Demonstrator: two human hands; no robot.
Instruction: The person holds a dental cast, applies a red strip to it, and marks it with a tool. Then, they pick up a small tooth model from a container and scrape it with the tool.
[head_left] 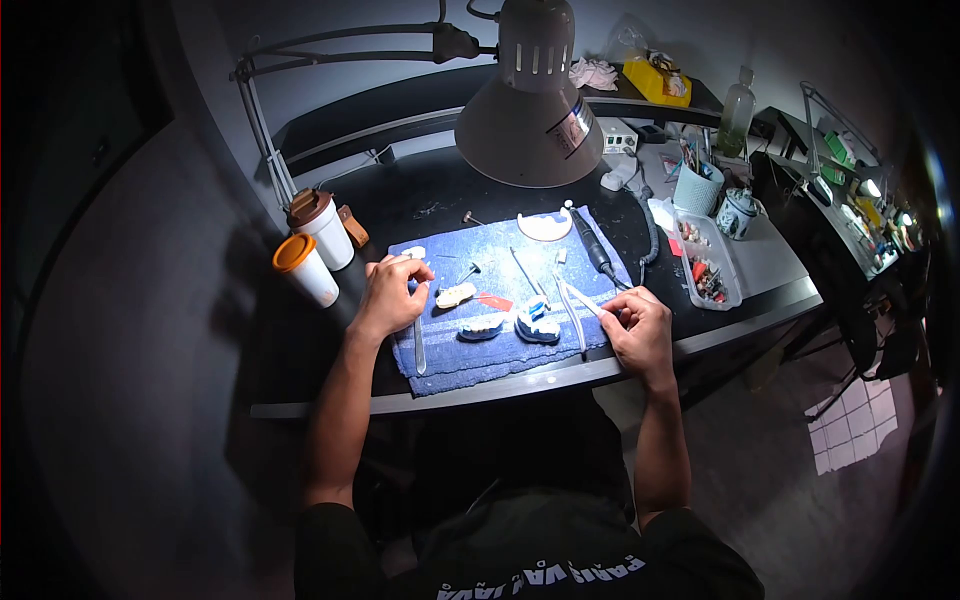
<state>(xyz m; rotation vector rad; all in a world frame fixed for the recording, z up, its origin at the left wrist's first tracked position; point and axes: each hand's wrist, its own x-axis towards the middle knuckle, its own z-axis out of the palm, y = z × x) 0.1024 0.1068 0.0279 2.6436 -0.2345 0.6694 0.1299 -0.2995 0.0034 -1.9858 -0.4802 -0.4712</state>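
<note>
My left hand [393,294] is over the left edge of a blue towel [470,380], its fingers curled towards the thumb; anything in them is too small to make out. A flat metal spatula [420,348] lies below it. Right of the hand is a cream-coloured dental cast [456,295], beside a red strip [495,302]. My right hand [640,330] pinches one leg of a slim silver two-legged tool [573,308], which rests on the towel. Two blue-based dental casts [480,328] [538,323] sit between the hands.
A lamp [530,140] hangs over the black desk. Behind the casts lie a dental handpiece [595,248] and a white horseshoe-shaped piece [544,227]. Lidded cups [318,282] [325,235] stand left. At right are a plastic box [710,265], a brush holder [698,188] and a bottle [737,115].
</note>
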